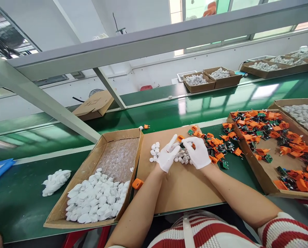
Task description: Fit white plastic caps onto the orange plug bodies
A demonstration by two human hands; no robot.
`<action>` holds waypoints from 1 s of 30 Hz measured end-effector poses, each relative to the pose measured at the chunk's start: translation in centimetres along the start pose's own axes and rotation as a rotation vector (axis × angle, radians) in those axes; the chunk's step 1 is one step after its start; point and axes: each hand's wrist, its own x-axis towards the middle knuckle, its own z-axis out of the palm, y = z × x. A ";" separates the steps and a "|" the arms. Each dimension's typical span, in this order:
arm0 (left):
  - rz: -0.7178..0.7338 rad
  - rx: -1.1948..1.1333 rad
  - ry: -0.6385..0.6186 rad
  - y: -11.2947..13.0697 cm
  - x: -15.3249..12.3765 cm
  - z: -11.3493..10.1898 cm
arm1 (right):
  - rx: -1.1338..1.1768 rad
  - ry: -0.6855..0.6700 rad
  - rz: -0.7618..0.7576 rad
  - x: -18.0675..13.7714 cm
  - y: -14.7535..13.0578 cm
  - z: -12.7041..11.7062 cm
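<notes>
Both my hands wear white gloves and work close together above a cardboard sheet [169, 193]. My left hand [167, 155] has its index finger stretched up and its thumb towards the right hand; something greyish shows between them, too small to name. My right hand [198, 153] pinches at what looks like a small dark circuit board [182, 145], partly hidden by the fingers. An orange plug part [180, 138] shows just behind the fingertips. Below the hands lies a group of small round whitish pieces [183, 157]; more white pieces [154, 150] lie left of my left hand.
At left stands a cardboard tray [140, 151] holding many white pieces [97, 196]. Orange plugs with circuit boards [216, 144] lie right of my hands, beside another cardboard box [259, 175] of them. An orange piece [137, 184] rests by the tray. A metal frame bar [143, 44] crosses ahead.
</notes>
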 end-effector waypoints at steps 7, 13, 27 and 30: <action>-0.020 -0.346 -0.078 -1.2 0.7 -0.1 | 0.031 -0.055 -0.038 0.1 -0.1 -0.2; -0.109 -0.494 -0.051 -0.8 1.0 -0.3 | -0.002 -0.048 -0.099 0.0 -0.1 -0.4; -0.080 -0.484 -0.198 -1.0 0.6 0.5 | 0.117 0.133 -0.235 -0.4 0.0 -0.1; -0.051 -0.469 -0.277 -2.0 0.8 0.4 | 0.153 0.043 -0.311 -0.2 0.2 0.2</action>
